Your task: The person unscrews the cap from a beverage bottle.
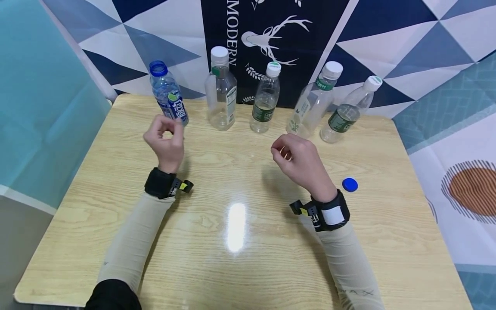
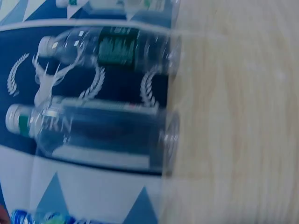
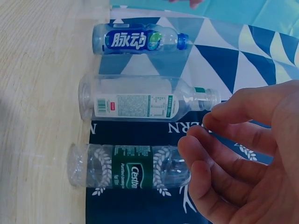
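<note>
My left hand [image 1: 167,144] hovers above the table in front of a blue-labelled plastic bottle [image 1: 170,94]. Its thumb and fingers are loosely bent into a ring, with nothing between them. My right hand [image 1: 301,162] is held over the table, its nearest bottle a large clear one with a white cap [image 1: 311,105]. In the right wrist view its fingers [image 3: 217,170] bend loosely around bare air. Another large clear bottle [image 1: 221,92] and a small green-labelled bottle [image 1: 265,101] stand between the hands. Only a sliver of the left hand shows in the left wrist view.
A second small green-labelled bottle [image 1: 346,113] ends the row at the right. On the wooden table [image 1: 232,275] lies a flat blue disc, apparently a bottle cap [image 1: 350,184], right of my right wrist. Patterned cloth [image 1: 166,30] hangs behind the bottles.
</note>
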{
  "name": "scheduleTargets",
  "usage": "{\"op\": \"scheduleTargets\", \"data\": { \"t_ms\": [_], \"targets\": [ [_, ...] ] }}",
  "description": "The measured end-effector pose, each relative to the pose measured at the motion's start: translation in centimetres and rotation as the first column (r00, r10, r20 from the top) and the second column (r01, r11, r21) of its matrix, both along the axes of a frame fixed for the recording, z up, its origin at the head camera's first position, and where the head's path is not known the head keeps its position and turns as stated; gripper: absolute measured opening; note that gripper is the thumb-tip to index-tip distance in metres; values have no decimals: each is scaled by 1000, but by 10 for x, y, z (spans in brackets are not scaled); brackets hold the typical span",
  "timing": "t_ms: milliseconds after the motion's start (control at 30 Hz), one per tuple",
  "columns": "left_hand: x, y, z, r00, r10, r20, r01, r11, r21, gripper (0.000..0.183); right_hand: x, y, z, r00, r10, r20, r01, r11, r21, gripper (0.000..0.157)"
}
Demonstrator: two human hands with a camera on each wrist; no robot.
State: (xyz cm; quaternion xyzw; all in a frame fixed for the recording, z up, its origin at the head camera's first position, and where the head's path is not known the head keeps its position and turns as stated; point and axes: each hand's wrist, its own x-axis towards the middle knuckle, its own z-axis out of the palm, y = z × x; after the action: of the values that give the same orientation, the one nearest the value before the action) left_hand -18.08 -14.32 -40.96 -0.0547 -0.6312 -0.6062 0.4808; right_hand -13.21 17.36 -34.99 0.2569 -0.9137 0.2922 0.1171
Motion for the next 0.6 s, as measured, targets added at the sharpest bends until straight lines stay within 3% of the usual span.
{"op": "scheduleTargets", "data": {
  "t_ms": [100,300,433,600],
  "targets": [
    [2,11,-2,997,-71,12,72,996,-60,24,1,2,2,1000,0,-6,0,1000,-4,6],
    [0,22,-6,985,-78,155,99,986,-136,23,2,4,3,1000,-4,-9,4,1000,-11,6],
    [-8,30,-8,968,-114,224,150,977,-153,41,1,4,3,1000,3,-11,-3,1000,-18,6],
    [-28,41,-7,944,-166,286,222,959,-176,71,1,4,2,1000,6,-18,-6,1000,-21,6]
  ]
}}
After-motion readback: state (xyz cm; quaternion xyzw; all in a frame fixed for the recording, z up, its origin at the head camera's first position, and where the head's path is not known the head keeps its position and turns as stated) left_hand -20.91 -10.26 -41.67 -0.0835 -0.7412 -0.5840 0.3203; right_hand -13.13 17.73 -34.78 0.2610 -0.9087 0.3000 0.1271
